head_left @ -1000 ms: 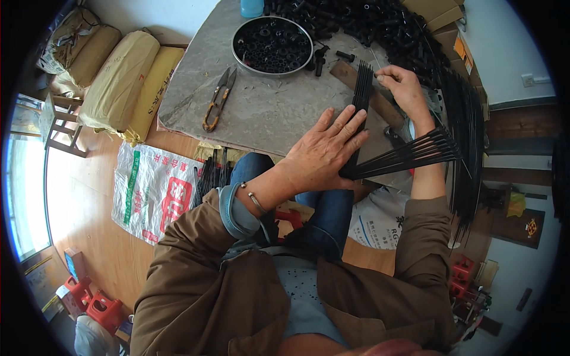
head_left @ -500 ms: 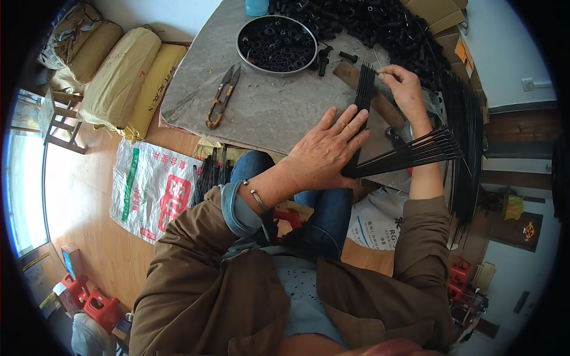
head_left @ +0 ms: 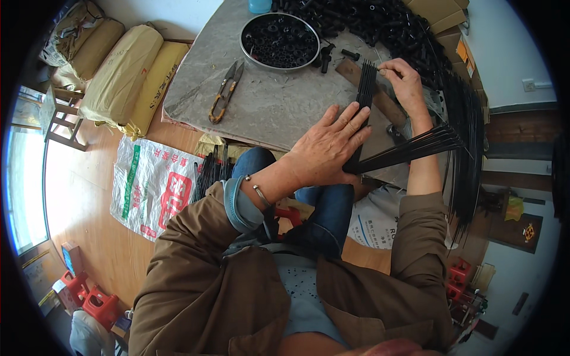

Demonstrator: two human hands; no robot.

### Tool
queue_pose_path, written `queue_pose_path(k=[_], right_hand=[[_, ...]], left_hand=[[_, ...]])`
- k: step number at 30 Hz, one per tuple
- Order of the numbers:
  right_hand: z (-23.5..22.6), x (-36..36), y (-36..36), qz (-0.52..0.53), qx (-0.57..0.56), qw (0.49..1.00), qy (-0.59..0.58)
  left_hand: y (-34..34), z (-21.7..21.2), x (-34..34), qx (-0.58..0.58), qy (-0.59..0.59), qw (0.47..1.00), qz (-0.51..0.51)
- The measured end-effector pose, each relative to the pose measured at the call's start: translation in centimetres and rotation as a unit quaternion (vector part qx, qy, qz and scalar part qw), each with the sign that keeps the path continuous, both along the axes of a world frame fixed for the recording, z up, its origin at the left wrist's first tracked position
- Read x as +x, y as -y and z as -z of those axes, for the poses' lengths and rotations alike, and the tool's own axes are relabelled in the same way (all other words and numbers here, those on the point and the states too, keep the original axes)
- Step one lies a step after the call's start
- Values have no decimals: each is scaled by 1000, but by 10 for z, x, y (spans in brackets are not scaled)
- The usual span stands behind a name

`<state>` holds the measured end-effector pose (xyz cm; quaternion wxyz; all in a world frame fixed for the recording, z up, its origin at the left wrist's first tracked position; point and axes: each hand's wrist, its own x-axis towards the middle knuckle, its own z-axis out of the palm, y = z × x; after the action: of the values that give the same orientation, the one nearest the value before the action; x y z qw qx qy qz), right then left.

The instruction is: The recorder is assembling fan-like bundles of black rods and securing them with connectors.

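Observation:
A bundle of thin black ribs, like those of an umbrella frame [head_left: 366, 89], lies over the table's near right side. My left hand [head_left: 328, 142] rests across it, palm down, fingers stretched and slightly apart, pressing on the ribs. Below that hand a second fan of black rods [head_left: 409, 151] runs off to the right, forming a V with the upright bundle. My right hand [head_left: 405, 86] is closed in a pinch beside the bundle's far tips. Whatever its fingertips hold is too small to make out. A wooden-handled tool [head_left: 389, 110] lies partly hidden behind the bundle.
Scissors [head_left: 225, 92] and a round tray of small black rings [head_left: 280, 66] sit on the grey table [head_left: 196, 95]. Black tubular parts [head_left: 380, 21] are heaped behind. Long black rods [head_left: 466, 136] hang at the right edge. Wrapped bales [head_left: 122, 77] stand at the far left.
The right fingertips have shifted slightly along the rib tips. The left hand stays pressed on the bundle. The whole view has tilted a little.

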<state>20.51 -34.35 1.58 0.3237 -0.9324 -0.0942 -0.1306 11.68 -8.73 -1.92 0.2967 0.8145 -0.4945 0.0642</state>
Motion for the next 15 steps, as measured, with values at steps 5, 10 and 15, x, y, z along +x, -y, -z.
queue_pose_path(k=[5, 10, 15], right_hand=[[-3, 3, 1, -21, -43, 999, -6], [6, 2, 1, 5, 34, 998, -56], [3, 3, -2, -1, 93, 993, -72]], left_hand=[[2, 4, 0, -5, 5, 1000, -2], [2, 4, 0, -3, -6, 1000, 3], [1, 4, 1, -3, -1, 1000, 1]])
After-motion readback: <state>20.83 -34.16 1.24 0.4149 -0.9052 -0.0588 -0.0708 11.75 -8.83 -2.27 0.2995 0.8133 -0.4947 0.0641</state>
